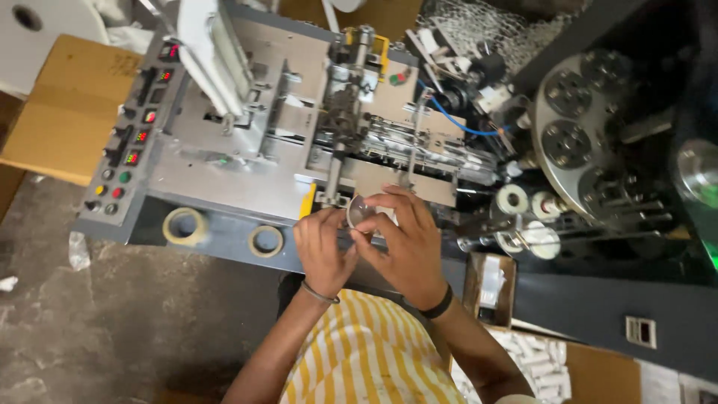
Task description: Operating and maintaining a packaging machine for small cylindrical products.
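Both of my hands are raised together in front of a grey machine [224, 172]. My left hand [323, 251] and my right hand [404, 239] pinch a small round white paper cup [361, 210] between their fingers, its open mouth turned toward me. The cup sits just in front of the machine's metal feed mechanism [351, 120]. A thin bangle circles my left wrist and a dark band my right. My yellow and white striped shirt [366, 359] fills the bottom of the view.
A control panel with coloured buttons and lights [131, 142] is at the machine's left. Two tape rolls [185, 225] lie on its front ledge. A round turret with moulds [591, 135] stands at right. Cardboard boxes [71, 105] sit at left; white cups [538, 363] below right.
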